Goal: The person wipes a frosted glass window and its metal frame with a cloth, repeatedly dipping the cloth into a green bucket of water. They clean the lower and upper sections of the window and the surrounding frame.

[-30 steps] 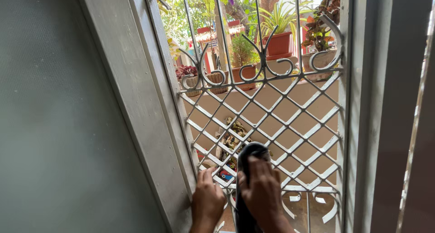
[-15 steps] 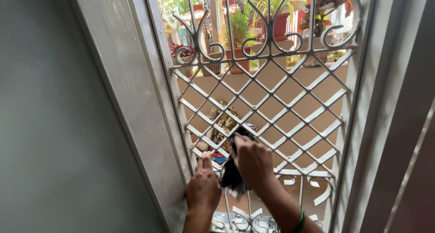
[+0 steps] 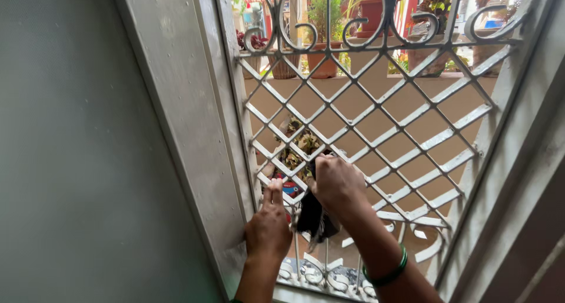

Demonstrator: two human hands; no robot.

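Note:
A white metal window grille point(image 3: 412, 150) with a diamond lattice and scroll work fills the opening. My right hand point(image 3: 336, 185) grips a dark cloth point(image 3: 311, 216) and presses it against the lattice bars low down; a green bangle point(image 3: 388, 272) sits on that wrist. My left hand point(image 3: 268, 227) rests flat on the bars at the grille's lower left, beside the grey frame point(image 3: 194, 132), fingers pointing up and holding nothing.
A grey wall point(image 3: 70, 150) stands to the left. Beyond the grille are a beige parapet point(image 3: 376, 82) with terracotta plant pots point(image 3: 322, 64), and dry leaves point(image 3: 300, 147) lower down. A second frame edge point(image 3: 518, 179) runs down the right.
The view has tilted down and to the left, showing more of my right forearm and the bangle. My right hand with the cloth has shifted slightly up the lattice; my left hand stays on the bars.

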